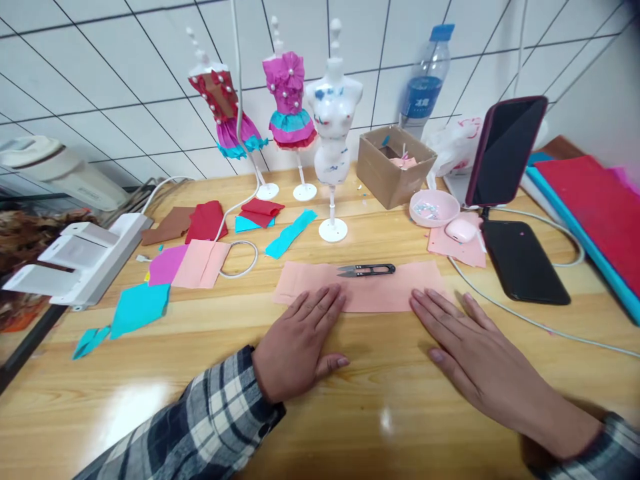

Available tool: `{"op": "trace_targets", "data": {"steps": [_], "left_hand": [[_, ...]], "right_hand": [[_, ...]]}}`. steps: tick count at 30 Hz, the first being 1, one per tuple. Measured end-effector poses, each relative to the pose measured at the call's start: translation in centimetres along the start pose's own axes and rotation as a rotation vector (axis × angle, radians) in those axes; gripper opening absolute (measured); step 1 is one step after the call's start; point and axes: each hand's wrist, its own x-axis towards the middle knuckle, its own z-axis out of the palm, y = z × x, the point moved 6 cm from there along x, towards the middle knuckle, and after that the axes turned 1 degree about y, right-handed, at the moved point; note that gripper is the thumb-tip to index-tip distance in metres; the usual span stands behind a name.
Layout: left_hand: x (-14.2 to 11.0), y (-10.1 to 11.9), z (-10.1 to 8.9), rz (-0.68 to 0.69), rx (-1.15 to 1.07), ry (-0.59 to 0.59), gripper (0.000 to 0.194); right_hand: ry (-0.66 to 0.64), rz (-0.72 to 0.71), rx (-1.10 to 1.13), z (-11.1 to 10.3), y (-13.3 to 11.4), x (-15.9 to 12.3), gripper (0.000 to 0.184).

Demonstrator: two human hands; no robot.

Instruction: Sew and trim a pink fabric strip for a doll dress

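While a pink strip [395,293] lies across the centre of the frame on the worktop [390,427], the left hand [300,347] rests at its lower left edge, fingers straight and thumb held wide. At its lower right, the right hand [480,363] lies with outstretched fingers touching the strip; black scissors [367,271] rest on it, below the upper-centre white mannequin [333,120].

Left hand [300,343] palm down, nearer and left of the scissors [367,270], fingers [320,308] almost together, thumb [331,364] spread; right hand [475,357] palm down, nearer and right of the scissors, fingers straight, little finger [481,312] apart, thumb out, wrist [563,423] bare
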Motion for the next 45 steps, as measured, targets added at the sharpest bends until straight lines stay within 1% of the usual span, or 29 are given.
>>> {"op": "trace_targets", "data": {"steps": [5, 9, 12, 17, 21, 24, 26, 29, 31, 33, 35, 38, 40, 43, 45], "left_hand": [[-1.3, -2.1, -0.3, -0.080, 0.043, 0.042, 0.080], [-2.3, -4.0, -0.5, -0.191, 0.103, 0.059, 0.075], [-2.8, -4.9, -0.7, -0.284, 0.133, 0.072, 0.073], [-3.1, -5.0, -0.9, -0.360, 0.138, 0.083, 0.071], [-2.9, -4.8, -1.6, -0.429, 0.125, 0.123, 0.067], [-2.7, -4.8, -2.3, -0.470, 0.117, 0.169, 0.064], [-2.6, -5.0, -2.7, -0.479, 0.113, 0.194, 0.060], [-2.6, -5.5, -3.1, -0.428, 0.062, 0.230, 0.054], [-2.7, -5.8, -3.2, -0.371, -0.004, 0.262, 0.043], [-2.7, -6.1, -3.3, -0.331, -0.071, 0.289, 0.033], [-2.6, -6.3, -3.2, -0.312, -0.120, 0.300, 0.028], [-2.4, -6.5, -2.8, -0.312, -0.144, 0.298, 0.024], [-2.3, -6.5, -2.5, -0.316, -0.150, 0.288, 0.021], [-2.4, -6.6, -2.3, -0.332, -0.166, 0.299, 0.018], [-2.4, -6.7, -2.3, -0.337, -0.186, 0.312, 0.016]], "right_hand": [[0.044, 0.050, -0.039, -0.2, 0.4, -0.3, 0.069], [0.068, 0.028, -0.062, 0.0, 0.7, -0.5, 0.068], [0.081, -0.006, -0.058, 0.3, 1.1, -0.4, 0.071], [0.091, -0.035, -0.043, 1.3, 2.6, -0.7, 0.076], [0.092, 0.028, -0.032, 1.7, 3.7, -1.2, 0.074], [0.135, 0.091, 0.027, 0.9, 3.7, -1.2, 0.069], [0.166, 0.114, 0.072, -0.1, 3.5, -1.1, 0.064], [0.260, 0.129, 0.122, -2.1, 3.1, -0.7, 0.051], [0.310, 0.109, 0.148, -3.4, 2.6, 0.3, 0.040], [0.290, 0.049, 0.170, -4.1, 1.6, 2.1, 0.036], [0.248, 0.006, 0.172, -4.2, 0.5, 4.5, 0.035], [0.140, -0.042, 0.197, -3.2, -1.2, 7.8, 0.036], [0.094, -0.010, 0.169, -2.2, -1.7, 9.2, 0.035], [0.055, 0.052, 0.129, -1.3, -1.9, 10.0, 0.028], [0.028, 0.053, 0.138, -1.2, -1.9, 10.2, 0.021]]}}
